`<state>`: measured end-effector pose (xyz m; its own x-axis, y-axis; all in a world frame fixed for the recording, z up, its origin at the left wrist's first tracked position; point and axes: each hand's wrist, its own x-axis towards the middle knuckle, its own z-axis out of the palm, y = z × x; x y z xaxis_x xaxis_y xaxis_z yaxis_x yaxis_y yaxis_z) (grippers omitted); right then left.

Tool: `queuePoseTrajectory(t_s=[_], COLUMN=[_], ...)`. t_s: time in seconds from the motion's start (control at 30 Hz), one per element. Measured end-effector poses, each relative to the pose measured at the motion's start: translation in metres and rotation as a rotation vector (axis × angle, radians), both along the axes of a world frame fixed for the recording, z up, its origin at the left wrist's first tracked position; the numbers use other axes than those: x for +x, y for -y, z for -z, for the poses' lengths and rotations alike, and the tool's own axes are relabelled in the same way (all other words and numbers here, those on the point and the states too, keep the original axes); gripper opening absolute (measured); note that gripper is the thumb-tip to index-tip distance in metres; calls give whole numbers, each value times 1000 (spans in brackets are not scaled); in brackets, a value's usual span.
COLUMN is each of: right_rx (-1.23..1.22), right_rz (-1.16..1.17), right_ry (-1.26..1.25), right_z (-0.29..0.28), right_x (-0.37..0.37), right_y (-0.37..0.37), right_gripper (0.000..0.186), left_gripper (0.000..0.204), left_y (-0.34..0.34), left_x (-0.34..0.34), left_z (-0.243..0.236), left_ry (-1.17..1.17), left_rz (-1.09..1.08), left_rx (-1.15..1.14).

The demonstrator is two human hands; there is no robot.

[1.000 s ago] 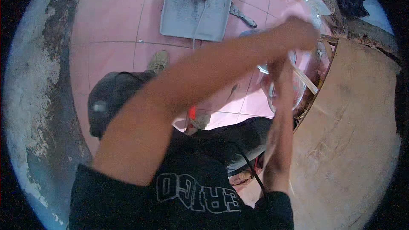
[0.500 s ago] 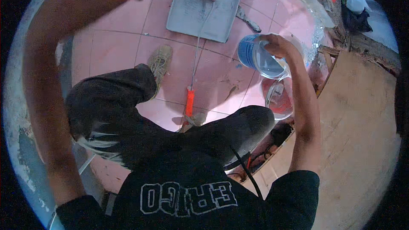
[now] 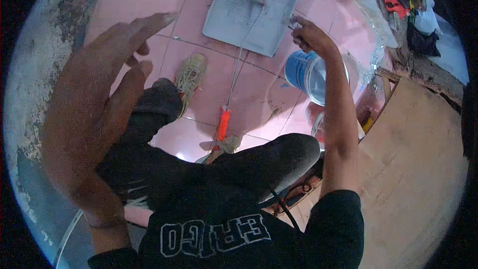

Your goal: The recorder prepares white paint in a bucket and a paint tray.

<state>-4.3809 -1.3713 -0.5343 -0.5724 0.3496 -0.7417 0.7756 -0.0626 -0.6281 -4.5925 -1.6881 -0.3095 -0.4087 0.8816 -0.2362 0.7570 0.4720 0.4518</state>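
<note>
My left hand (image 3: 107, 84) is raised at the left, close to the camera, its fingers stretched out and thumb apart, with nothing in it. Beside the right edge of a grey paint tray (image 3: 234, 35), my right hand (image 3: 311, 37) has its fingers curled in. A small, blurred dark bit shows at its fingertips; what it is cannot be made out. Just below that hand, a clear plastic tub with a blue label (image 3: 301, 69) lies tilted on the floor, partly behind my forearm. A paint roller with an orange handle (image 3: 223, 124) rests with its head in the tray.
Pink floor tiles (image 3: 259, 84) lie under the tray and my shoes (image 3: 190, 77). At the right is a large brown board (image 3: 408, 169); bags and clutter (image 3: 423, 20) lie beyond it. A peeling wall (image 3: 30, 134) runs along the left.
My right hand has let go of the tub and moved up toward the tray's right edge, over where a dark-handled tool lay. My left hand has come down into view.
</note>
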Motion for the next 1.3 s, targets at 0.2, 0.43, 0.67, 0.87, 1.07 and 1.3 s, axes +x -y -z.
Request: queuePoseTrajectory(t_s=[0.2, 0.43, 0.67, 0.87, 1.07, 1.3], right_rx=[400, 968, 1153, 1296, 1292, 1448], right_rz=[-145, -828, -1081, -1094, -1244, -1218], right_ry=[130, 147, 372, 245, 215, 393], right_z=[97, 131, 93, 105, 121, 40], right_x=[-10, 1, 27, 14, 22, 61], right_y=[-60, -94, -123, -93, -88, -160], right_gripper=[57, 79, 84, 77, 72, 61], left_gripper=[43, 49, 49, 52, 56, 50], left_y=[12, 21, 35, 28, 26, 14], left_x=[7, 4, 1, 2, 4, 14], left_z=[2, -8, -5, -7, -6, -9], left_ry=[-11, -36, -189, -63, -33, 34], left_rz=[-123, -35, -13, -19, 10, -15], left_rx=[-126, -123, -134, -128, -164, -105])
